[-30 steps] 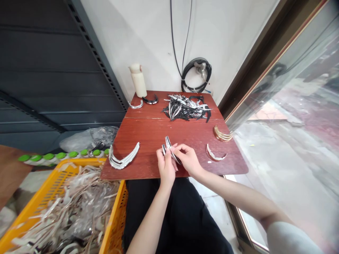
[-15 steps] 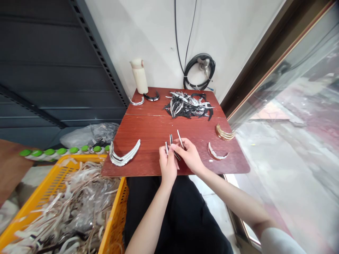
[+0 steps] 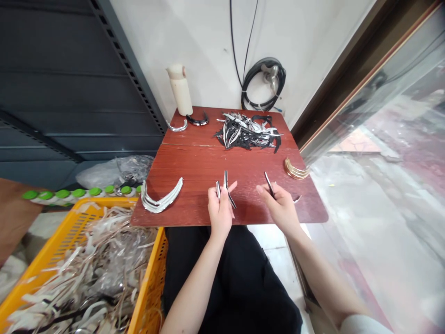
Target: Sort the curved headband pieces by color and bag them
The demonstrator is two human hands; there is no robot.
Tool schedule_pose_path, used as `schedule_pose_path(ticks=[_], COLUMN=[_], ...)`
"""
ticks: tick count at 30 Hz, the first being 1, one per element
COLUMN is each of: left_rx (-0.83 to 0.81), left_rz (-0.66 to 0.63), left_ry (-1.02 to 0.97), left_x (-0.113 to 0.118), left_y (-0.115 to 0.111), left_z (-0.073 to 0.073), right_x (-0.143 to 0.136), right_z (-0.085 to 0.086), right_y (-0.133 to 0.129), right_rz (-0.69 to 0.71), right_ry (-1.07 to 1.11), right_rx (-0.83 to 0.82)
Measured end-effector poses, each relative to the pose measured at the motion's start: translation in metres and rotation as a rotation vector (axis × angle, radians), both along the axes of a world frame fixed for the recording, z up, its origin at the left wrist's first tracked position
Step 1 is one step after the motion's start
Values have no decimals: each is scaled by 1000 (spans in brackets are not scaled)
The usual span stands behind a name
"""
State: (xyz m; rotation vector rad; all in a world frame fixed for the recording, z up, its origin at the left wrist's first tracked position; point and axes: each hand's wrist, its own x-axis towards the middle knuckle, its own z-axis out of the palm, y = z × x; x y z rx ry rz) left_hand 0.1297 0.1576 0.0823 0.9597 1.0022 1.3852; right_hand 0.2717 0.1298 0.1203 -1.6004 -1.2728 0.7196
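Observation:
Over the near middle of the table, my left hand [image 3: 221, 211] is closed on several thin black-and-silver curved strips [image 3: 225, 180], which poke up between the fingers. To the right, my right hand [image 3: 281, 206] pinches one dark curved strip [image 3: 269, 184] between thumb and fingers. Just beyond that hand the tip of a silver curved strip [image 3: 297, 199] shows; the rest is hidden behind the hand. Silver-white curved strips [image 3: 162, 202] lie nested at the left front. Gold curved strips [image 3: 295, 170] lie stacked at the right edge.
A heap of black and silver strips [image 3: 247, 132] covers the back right of the red-brown table [image 3: 194, 160]. Black strips [image 3: 198, 122] and silver strips [image 3: 178, 127] lie near a cream flask [image 3: 181, 93]. A yellow crate [image 3: 74, 222] full of pale strips stands at the left. A cable coil [image 3: 248, 83] hangs behind.
My right hand has moved right, away from my left hand, carrying one strip towards the silver strip on the table. My left hand stays in place with its strips. The view has tilted slightly.

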Motion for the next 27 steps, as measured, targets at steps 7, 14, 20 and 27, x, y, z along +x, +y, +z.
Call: schedule_pose_path(ticks=[7,14,20,27], left_rx=[-17,4,131,238], left_rz=[-36,-86,-116,-85], left_ry=[1,14,273,557], left_x=[-1,0,0,-5], left_y=[0,-1,-10,-11], left_z=[0,-5,-8,-9], right_x=[47,92,23,-48], right_z=[22,20,12,-13], right_y=[-62,-138,-83,2], right_rz=[433,157,-140,-132], right_ry=[-206,-357,111,502], right_rx=[-364,-555,-24,46])
